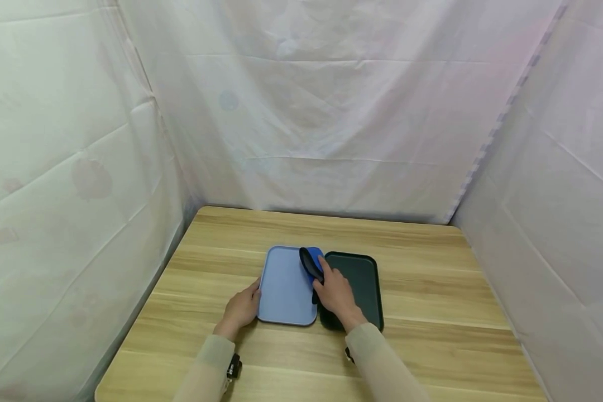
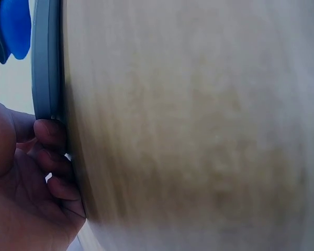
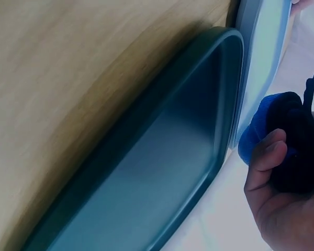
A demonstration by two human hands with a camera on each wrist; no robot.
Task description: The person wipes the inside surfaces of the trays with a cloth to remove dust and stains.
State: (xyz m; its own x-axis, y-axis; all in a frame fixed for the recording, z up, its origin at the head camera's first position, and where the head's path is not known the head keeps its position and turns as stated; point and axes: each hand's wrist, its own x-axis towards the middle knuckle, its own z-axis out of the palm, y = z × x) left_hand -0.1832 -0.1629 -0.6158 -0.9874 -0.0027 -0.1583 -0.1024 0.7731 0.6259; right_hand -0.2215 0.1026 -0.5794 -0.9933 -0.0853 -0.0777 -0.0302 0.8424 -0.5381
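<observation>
My left hand point(image 1: 243, 307) grips the left edge of a light blue tray point(image 1: 286, 293). In the left wrist view its fingertips point(image 2: 51, 133) are curled against the rim, with the thumb on the inner side. My right hand point(image 1: 338, 290) holds a blue object with a black, handle-like part point(image 1: 311, 264) over the light blue tray's right side. The right wrist view shows its rounded blue edge point(image 3: 255, 125) and a short black cord; its exact kind is unclear. Beneath the right wrist lies a dark green tray point(image 1: 358, 276), beside the light blue one.
Both trays lie on a wood-grain table point(image 1: 432, 279) with rounded corners. Pale curtains point(image 1: 321, 111) hang behind it and at both sides. A dark strap-on device point(image 1: 234, 366) sits at the left wrist.
</observation>
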